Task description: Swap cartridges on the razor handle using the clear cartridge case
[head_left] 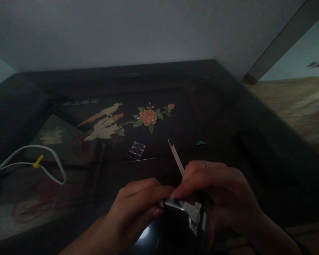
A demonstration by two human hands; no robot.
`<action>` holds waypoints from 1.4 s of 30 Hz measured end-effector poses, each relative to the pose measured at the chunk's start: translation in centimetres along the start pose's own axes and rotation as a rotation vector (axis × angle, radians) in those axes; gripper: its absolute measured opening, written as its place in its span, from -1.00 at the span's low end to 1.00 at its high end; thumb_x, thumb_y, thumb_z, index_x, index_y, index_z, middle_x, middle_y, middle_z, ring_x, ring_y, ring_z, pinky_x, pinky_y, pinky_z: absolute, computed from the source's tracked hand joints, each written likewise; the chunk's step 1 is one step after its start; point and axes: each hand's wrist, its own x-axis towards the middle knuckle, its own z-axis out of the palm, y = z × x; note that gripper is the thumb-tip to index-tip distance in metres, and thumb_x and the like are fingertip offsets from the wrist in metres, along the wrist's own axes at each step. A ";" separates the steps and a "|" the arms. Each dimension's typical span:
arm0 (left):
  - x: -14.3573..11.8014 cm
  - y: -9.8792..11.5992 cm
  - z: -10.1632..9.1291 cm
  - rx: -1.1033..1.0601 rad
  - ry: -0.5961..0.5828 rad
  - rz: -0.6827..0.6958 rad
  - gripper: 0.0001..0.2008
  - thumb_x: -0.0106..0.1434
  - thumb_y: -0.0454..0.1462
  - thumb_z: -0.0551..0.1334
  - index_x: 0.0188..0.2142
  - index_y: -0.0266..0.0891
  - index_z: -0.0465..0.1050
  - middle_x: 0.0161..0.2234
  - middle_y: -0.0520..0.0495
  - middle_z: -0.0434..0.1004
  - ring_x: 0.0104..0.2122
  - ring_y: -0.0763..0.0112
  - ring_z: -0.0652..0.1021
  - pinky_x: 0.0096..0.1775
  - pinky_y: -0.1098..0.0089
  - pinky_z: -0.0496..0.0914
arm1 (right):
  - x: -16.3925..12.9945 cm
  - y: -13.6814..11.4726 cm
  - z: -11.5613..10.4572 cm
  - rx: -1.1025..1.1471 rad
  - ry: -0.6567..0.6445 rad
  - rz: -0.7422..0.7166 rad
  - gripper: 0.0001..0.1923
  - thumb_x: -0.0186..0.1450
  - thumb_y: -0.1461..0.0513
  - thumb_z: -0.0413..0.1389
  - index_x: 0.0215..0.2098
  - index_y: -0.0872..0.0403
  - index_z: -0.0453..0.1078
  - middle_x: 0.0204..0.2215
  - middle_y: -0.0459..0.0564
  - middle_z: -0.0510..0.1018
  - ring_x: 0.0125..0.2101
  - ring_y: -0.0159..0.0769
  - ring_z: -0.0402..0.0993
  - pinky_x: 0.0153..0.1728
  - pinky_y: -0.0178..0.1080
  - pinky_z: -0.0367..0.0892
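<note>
A dark, glossy object with a shiny silver metal piece on top is between my hands at the bottom of the view. Its kind cannot be made out in the dim light. My left hand pinches at the metal's left end, fingertips together. Wrapped round the right side is my right hand, a ring on one finger, its thumb and fingertips meeting the left hand's. Beyond the right hand sticks out a thin white stick with a dark tip, like a small brush; whether it is held or lying is unclear.
On the dark table, with its painted bird and flowers, lie a small clear case and a small green strip. A white cable with a yellow tie loops at left. A black object lies at right. A wall stands behind.
</note>
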 end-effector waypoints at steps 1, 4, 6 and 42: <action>0.0 0.0 -0.2 0.007 -0.026 0.009 -0.74 0.44 -0.23 0.00 -0.02 -0.18 0.40 -0.40 -0.06 0.55 -0.45 0.43 0.56 -0.39 0.53 0.43 | 0.0 0.0 -0.1 -0.016 -0.025 -0.011 -0.71 0.11 0.09 0.35 -0.21 0.01 0.60 -0.49 -0.12 0.47 -0.52 -0.46 0.38 -0.52 -0.43 0.31; 0.0 0.2 -0.7 0.013 -0.088 0.012 -0.75 0.43 -0.24 0.01 -0.03 -0.18 0.41 -0.40 -0.09 0.57 -0.45 0.39 0.57 -0.40 0.49 0.43 | -0.2 0.0 -0.2 -0.048 -0.098 -0.017 -0.72 0.19 0.12 0.30 -0.12 -0.05 0.58 -0.43 -0.12 0.45 -0.48 -0.47 0.39 -0.51 -0.44 0.30; 0.1 0.2 -0.9 0.002 -0.099 0.015 -0.75 0.43 -0.24 0.02 -0.06 -0.19 0.43 -0.40 -0.09 0.56 -0.45 0.39 0.57 -0.40 0.48 0.43 | -0.4 0.0 -0.2 -0.061 -0.125 -0.026 -0.72 0.21 0.15 0.28 -0.09 -0.07 0.57 -0.43 -0.13 0.45 -0.50 -0.48 0.38 -0.51 -0.45 0.30; -0.1 0.4 0.5 -0.241 -0.057 -0.091 -0.76 0.42 -0.22 0.06 -0.08 -0.21 0.46 -0.37 -0.05 0.55 -0.40 0.47 0.53 -0.35 0.56 0.37 | -0.7 0.3 0.2 0.097 -0.078 -0.132 -0.80 0.16 0.27 0.31 -0.21 0.06 0.58 -0.38 -0.11 0.59 -0.45 -0.51 0.51 -0.38 -0.49 0.40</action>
